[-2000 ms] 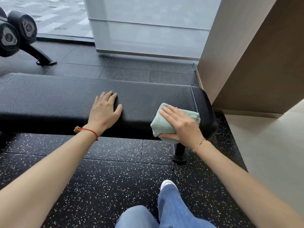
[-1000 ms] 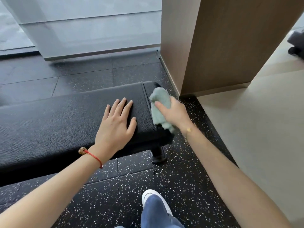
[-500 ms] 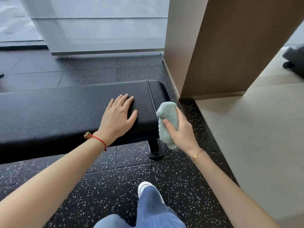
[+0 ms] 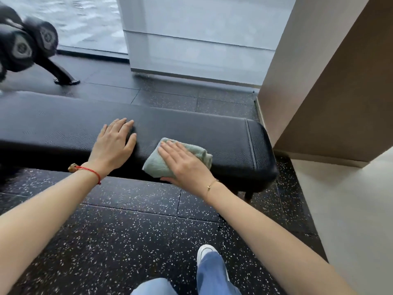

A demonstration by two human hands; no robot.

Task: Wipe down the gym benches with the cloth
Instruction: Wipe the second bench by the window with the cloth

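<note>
Down at the bottom edge, a blue jeans leg (image 4: 214,273) and a white shoe (image 4: 205,251) are standing on the black speckled rubber floor (image 4: 127,231). Two bare forearms are reaching forward over it. The right hand (image 4: 182,165) is lying flat on the folded pale-green cloth (image 4: 187,154), fingers straight on top and thumb tucked under the cloth's near edge, pressing it onto the near edge of the black padded gym bench (image 4: 212,133), towards its right end. A thin gold bracelet (image 4: 211,185) is sitting on that wrist. Just beside the cloth, the left hand (image 4: 114,145) is resting palm-down on the bench, fingers extended and gripping nothing, a red cord bracelet (image 4: 91,172) on its wrist. Farther back, blurred black dumbbells (image 4: 23,45) are showing at far left, frosted glass panels (image 4: 195,39) ahead, a brown wall (image 4: 331,81) at right.
</note>
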